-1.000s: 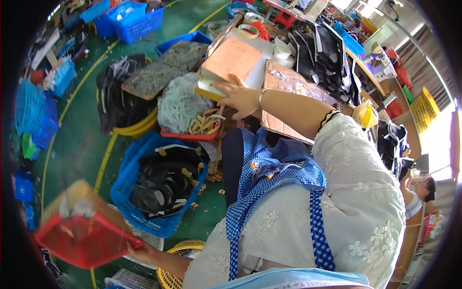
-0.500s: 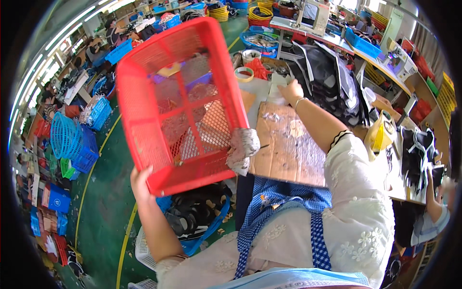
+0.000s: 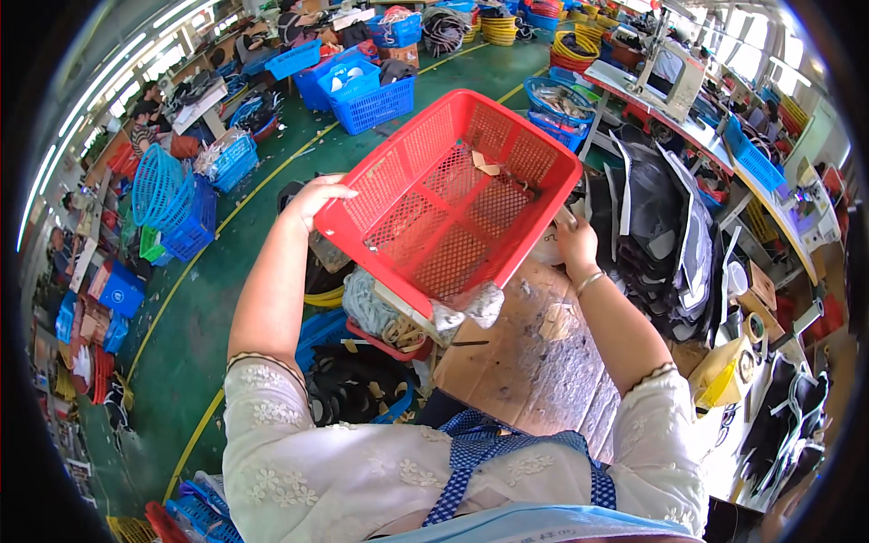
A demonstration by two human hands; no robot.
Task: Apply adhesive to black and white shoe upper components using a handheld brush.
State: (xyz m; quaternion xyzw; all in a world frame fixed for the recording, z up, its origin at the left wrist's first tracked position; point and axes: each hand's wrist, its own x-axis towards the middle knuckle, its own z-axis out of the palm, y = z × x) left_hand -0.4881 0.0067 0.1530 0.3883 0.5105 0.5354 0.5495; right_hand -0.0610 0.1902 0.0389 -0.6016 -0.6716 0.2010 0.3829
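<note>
The red mesh plastic basket (image 3: 453, 195), rectangular and perforated, hung tilted above the stained cardboard sheet (image 3: 534, 362); the left hand (image 3: 312, 199) gripped its near corner; the right hand (image 3: 575, 240) clasped its far rim.

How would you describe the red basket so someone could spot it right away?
Look above the brown cardboard-topped table, at the middle of the view. The red basket is held up there, tilted, between the left hand and right hand. It is the only red mesh basket raised in the air; the nearby blue ones sit on the floor.

Bright daylight; sharp centre; fisheye-bent, dark rim.
</note>
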